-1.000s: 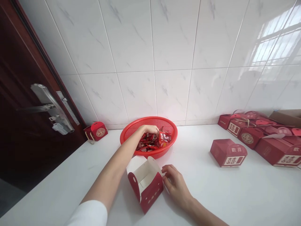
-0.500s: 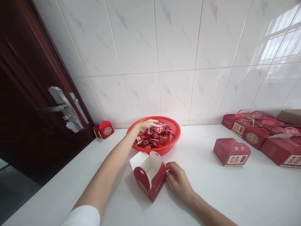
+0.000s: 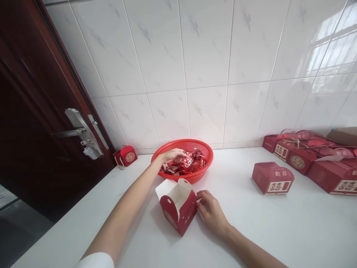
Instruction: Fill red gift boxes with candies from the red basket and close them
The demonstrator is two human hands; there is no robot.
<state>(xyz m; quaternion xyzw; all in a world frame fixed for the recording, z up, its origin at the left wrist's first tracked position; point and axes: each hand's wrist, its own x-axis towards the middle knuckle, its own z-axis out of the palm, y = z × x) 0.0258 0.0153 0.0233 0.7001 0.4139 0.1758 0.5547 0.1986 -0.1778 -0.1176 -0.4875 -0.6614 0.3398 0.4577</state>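
Observation:
My left hand reaches into a red plastic basket full of wrapped candies. Its fingers are closed on a candy in a red wrapper with white dots; the fingertips are partly hidden. In front of the basket stands a red cardboard gift box with its top open, flaps raised and a white inside. The part of its floor that shows holds nothing. At its right side is my right hand, fingers curled and pinching at the box's rear right edge.
A closed red gift box stands to the right, and several more boxes crowd the far right. A small red box with a cord sits at the back left, near the dark door. A tiled wall bounds the white table.
My left hand has drawn slightly back toward the left in the basket, and the dotted candy now shows more of its face. My right hand stays at the open box. The view has shifted slightly.

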